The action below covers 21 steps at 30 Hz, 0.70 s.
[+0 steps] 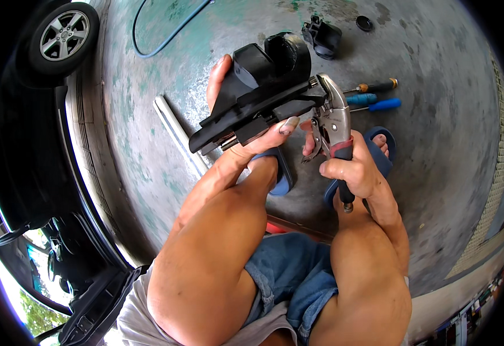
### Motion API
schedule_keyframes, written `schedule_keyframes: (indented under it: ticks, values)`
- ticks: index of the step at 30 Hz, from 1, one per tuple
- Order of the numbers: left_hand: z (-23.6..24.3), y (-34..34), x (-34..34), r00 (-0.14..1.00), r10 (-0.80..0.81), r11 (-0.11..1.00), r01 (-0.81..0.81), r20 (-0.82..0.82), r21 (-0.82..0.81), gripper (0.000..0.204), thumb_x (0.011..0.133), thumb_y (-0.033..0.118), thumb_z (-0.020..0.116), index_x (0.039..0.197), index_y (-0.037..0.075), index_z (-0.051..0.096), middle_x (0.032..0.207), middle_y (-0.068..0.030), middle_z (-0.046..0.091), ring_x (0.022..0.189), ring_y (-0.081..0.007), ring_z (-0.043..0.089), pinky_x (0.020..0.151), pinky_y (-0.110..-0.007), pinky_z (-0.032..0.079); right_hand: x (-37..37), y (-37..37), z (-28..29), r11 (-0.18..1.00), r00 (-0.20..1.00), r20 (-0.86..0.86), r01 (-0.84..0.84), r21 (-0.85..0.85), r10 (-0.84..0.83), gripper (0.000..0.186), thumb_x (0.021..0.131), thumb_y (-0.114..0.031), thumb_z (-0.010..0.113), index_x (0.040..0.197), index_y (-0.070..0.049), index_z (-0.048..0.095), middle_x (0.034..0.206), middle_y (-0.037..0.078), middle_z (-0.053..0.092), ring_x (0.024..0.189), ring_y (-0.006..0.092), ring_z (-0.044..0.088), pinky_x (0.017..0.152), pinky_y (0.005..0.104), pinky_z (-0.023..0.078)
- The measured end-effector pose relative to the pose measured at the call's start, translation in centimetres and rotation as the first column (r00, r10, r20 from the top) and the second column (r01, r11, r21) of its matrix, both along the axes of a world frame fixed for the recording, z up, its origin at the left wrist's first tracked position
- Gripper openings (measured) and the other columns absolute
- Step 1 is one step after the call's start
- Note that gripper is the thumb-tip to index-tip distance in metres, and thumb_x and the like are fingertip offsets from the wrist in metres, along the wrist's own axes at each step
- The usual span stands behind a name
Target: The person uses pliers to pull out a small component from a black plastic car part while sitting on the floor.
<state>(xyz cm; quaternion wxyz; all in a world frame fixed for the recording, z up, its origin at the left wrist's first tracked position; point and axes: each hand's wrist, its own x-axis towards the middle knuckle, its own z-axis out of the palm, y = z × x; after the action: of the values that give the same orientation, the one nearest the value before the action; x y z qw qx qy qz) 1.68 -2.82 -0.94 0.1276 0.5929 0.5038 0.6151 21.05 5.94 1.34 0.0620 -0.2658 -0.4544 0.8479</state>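
Observation:
My left hand [236,130] holds a black plastic car part [260,92] up in front of me, thumb under its lower edge and fingers behind it. My right hand [350,170] grips the red-and-black handle of silver locking pliers [335,118]. The pliers' jaws are clamped on the right end of the black part. I am squatting, with both knees below the hands and blue sandals [381,153] on my feet.
A dark car with a silver wheel [63,36] stands at the left. On the concrete floor lie a pale metal strip [177,132], screwdrivers with blue and black handles [376,98], another black part [322,36], a round black cap [364,23] and a blue hose [154,40].

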Motion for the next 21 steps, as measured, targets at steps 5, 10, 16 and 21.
schedule_keyframes:
  ticks: [5,10,16,21]
  values:
    - [1.0,-0.7,1.4,0.991,-0.128,0.992,0.128,-0.040,0.018,0.109,0.068,0.024,0.089,0.152,0.002,0.023,0.134,-0.0196,0.051,0.122,-0.0285,0.055,0.104,-0.043,0.046,0.4,0.2,0.3,0.999,0.999,0.014,-0.030,0.030,0.030,0.070,0.061,-0.008,0.057,0.130,0.006,0.056,0.100,0.009,0.062,0.097,0.0202,0.058,0.093,0.0323,0.044]
    - [1.6,-1.5,1.8,0.973,-0.221,0.975,0.222,-0.063,0.014,0.110,0.068,0.024,0.089,0.152,0.002,0.022,0.134,-0.0194,0.051,0.122,-0.0283,0.055,0.104,-0.043,0.047,0.3,0.3,0.5,0.999,0.999,0.018,-0.044,0.025,0.044,0.070,0.061,-0.007,0.058,0.130,0.007,0.056,0.102,0.009,0.063,0.099,0.0201,0.058,0.095,0.0322,0.044]
    - [1.8,-2.0,2.1,0.962,-0.268,0.963,0.270,-0.052,0.024,0.110,0.068,0.025,0.089,0.152,0.001,0.022,0.134,-0.0191,0.051,0.122,-0.0280,0.055,0.104,-0.043,0.047,0.4,0.4,0.6,0.998,0.996,0.075,-0.043,0.054,0.039,0.069,0.061,-0.008,0.059,0.129,0.005,0.057,0.104,0.009,0.063,0.103,0.0195,0.057,0.097,0.0316,0.042]
    - [1.7,-2.0,1.6,0.971,-0.240,0.970,0.240,-0.025,0.026,0.111,0.067,0.026,0.089,0.152,0.001,0.021,0.134,-0.0189,0.051,0.122,-0.0278,0.055,0.103,-0.043,0.048,0.5,0.3,0.7,0.993,0.994,0.092,-0.073,0.095,0.064,0.068,0.060,-0.009,0.060,0.127,0.004,0.058,0.104,0.009,0.063,0.103,0.0191,0.057,0.097,0.0314,0.041]
